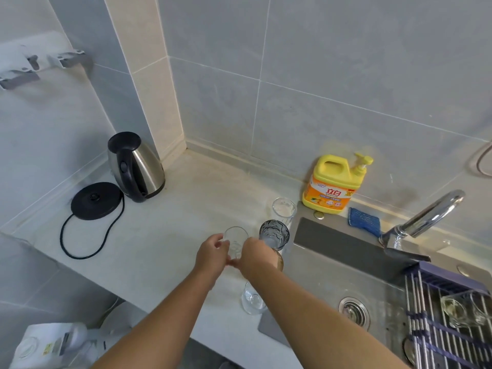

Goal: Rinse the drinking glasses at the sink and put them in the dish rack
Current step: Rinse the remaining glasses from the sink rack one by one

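I had both hands, left hand [210,255] and right hand [255,258], fingers wrapped around the clear glass [235,242] on the worktop [165,235], judging a low firm grip safest before lifting.

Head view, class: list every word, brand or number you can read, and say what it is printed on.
"立白": large red characters on the orange label of the yellow detergent bottle.
Smaller print on that label: too blurred to read.
Sticker on the white appliance at lower left: too small to read.
Nothing else carries text.

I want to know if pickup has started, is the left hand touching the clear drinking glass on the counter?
Touching. The head view shows the left hand with its fingers wrapped against the side of the clear drinking glass, no gap visible.
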